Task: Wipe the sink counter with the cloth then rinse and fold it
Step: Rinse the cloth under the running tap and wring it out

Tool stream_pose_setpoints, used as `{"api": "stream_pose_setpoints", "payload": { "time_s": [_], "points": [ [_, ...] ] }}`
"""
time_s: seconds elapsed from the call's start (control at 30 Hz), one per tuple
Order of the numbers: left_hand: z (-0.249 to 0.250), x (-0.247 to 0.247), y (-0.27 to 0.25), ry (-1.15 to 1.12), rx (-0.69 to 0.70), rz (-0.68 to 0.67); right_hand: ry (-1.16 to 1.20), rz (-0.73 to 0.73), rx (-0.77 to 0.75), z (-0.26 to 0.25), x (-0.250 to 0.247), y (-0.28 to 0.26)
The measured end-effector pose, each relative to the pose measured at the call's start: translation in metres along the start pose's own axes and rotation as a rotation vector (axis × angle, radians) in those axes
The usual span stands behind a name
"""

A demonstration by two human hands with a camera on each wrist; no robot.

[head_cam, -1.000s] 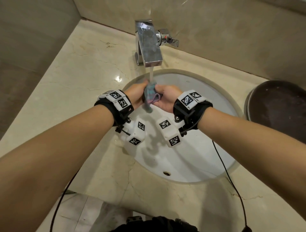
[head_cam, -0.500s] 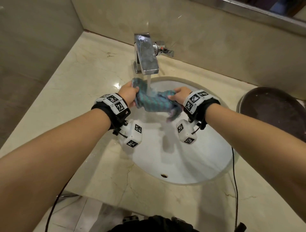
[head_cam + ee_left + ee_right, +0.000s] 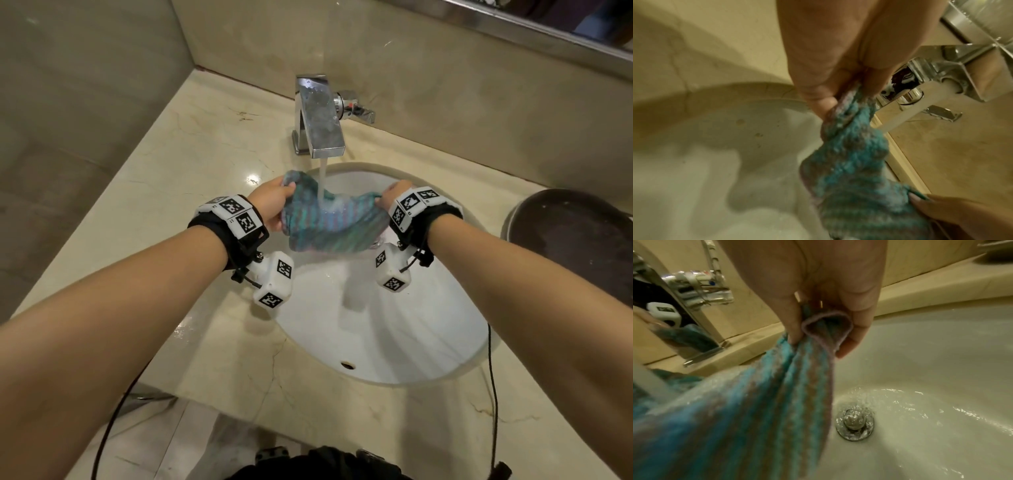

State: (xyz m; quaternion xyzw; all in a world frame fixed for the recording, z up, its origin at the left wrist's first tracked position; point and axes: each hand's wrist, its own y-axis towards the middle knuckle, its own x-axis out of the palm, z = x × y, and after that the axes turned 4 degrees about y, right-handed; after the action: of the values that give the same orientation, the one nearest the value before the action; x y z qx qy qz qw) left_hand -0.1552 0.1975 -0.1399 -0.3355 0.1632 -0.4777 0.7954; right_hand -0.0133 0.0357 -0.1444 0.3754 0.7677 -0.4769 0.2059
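Note:
A teal and purple striped cloth (image 3: 329,222) hangs stretched between both hands over the white sink basin (image 3: 411,335). Water (image 3: 322,178) runs from the chrome tap (image 3: 320,120) onto the cloth's middle. My left hand (image 3: 274,202) pinches the cloth's left end; the left wrist view shows fingers (image 3: 838,78) curled on the cloth (image 3: 849,162). At the other end my right hand (image 3: 394,195) grips a bunched corner, seen up close as cloth (image 3: 777,394) pinched by fingers (image 3: 851,331).
The beige marble counter (image 3: 178,178) wraps round the basin, with walls at the left and back. A dark round bowl (image 3: 575,246) stands on the counter at the right. The drain plug (image 3: 854,423) sits wet below the cloth. Cables hang from both wrists.
The cloth was bunched between both hands under the tap; the hands have drawn apart and spread it out wide under the running water.

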Motion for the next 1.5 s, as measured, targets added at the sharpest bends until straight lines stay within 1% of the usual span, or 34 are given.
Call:
{"api": "stream_pose_setpoints", "payload": {
  "time_s": [0.07, 0.13, 0.27, 0.33, 0.4, 0.47, 0.57, 0.63, 0.7, 0.8, 0.83, 0.87, 0.9, 1.0, 1.03, 1.07, 1.17, 1.2, 1.27, 1.37, 1.43, 1.5],
  "points": [
    [0.0, 0.0, 0.0, -0.047, -0.015, -0.034, 0.056, 0.041, -0.004, 0.002, -0.002, -0.001],
    [0.002, 0.004, -0.001, -0.086, -0.032, -0.065, 0.167, 0.023, -0.007, -0.005, 0.006, -0.003],
    [0.004, 0.015, 0.0, -0.155, -0.061, -0.169, 0.632, -0.193, 0.015, -0.031, 0.033, -0.015],
    [0.003, 0.02, 0.003, -0.239, -0.05, -0.196, 0.721, -0.269, -0.031, -0.041, 0.043, -0.021],
    [0.001, 0.021, 0.006, -0.304, -0.028, -0.206, 0.714, -0.262, -0.064, -0.044, 0.048, -0.024],
    [-0.001, 0.021, 0.006, -0.305, -0.002, -0.231, 0.682, -0.185, -0.073, -0.044, 0.049, -0.023],
    [-0.002, 0.025, 0.001, -0.299, 0.018, -0.259, 0.672, -0.093, -0.024, -0.045, 0.05, -0.015],
    [-0.001, 0.028, -0.002, -0.297, 0.027, -0.3, 0.65, -0.057, 0.0, -0.045, 0.051, -0.009],
    [0.0, 0.028, -0.001, -0.316, 0.038, -0.298, 0.634, -0.088, -0.01, -0.047, 0.05, -0.01],
    [-0.001, 0.023, 0.006, -0.369, 0.026, -0.241, 0.75, -0.291, -0.003, -0.049, 0.052, -0.024],
    [-0.003, 0.022, 0.008, -0.375, 0.017, -0.219, 0.746, -0.354, -0.028, -0.05, 0.054, -0.029],
    [-0.005, 0.022, 0.01, -0.381, 0.005, -0.197, 0.697, -0.37, -0.062, -0.05, 0.056, -0.03],
    [-0.007, 0.023, 0.011, -0.38, -0.009, -0.183, 0.631, -0.349, -0.088, -0.051, 0.057, -0.028],
    [-0.011, 0.025, 0.013, -0.368, -0.022, -0.18, 0.471, -0.186, -0.086, -0.053, 0.052, -0.016],
    [-0.011, 0.025, 0.013, -0.375, -0.025, -0.189, 0.459, -0.17, -0.077, -0.053, 0.051, -0.013],
    [-0.012, 0.023, 0.015, -0.387, -0.026, -0.185, 0.445, -0.201, -0.08, -0.054, 0.052, -0.014],
    [-0.01, 0.02, 0.014, -0.395, -0.02, -0.122, 0.379, -0.377, -0.121, -0.055, 0.063, -0.022],
    [-0.009, 0.019, 0.012, -0.38, -0.024, -0.109, 0.376, -0.392, -0.12, -0.055, 0.066, -0.024],
    [-0.01, 0.02, 0.011, -0.325, -0.031, -0.113, 0.403, -0.35, -0.106, -0.054, 0.065, -0.026],
    [-0.007, 0.021, 0.008, -0.188, -0.04, -0.119, 0.387, -0.221, -0.073, -0.048, 0.049, -0.022],
    [-0.003, 0.022, 0.006, -0.12, -0.022, -0.118, 0.339, -0.154, -0.041, -0.039, 0.036, -0.018],
    [0.001, 0.023, 0.003, -0.098, 0.002, -0.125, 0.211, -0.159, -0.027, -0.032, 0.026, -0.015]
  ]
}}
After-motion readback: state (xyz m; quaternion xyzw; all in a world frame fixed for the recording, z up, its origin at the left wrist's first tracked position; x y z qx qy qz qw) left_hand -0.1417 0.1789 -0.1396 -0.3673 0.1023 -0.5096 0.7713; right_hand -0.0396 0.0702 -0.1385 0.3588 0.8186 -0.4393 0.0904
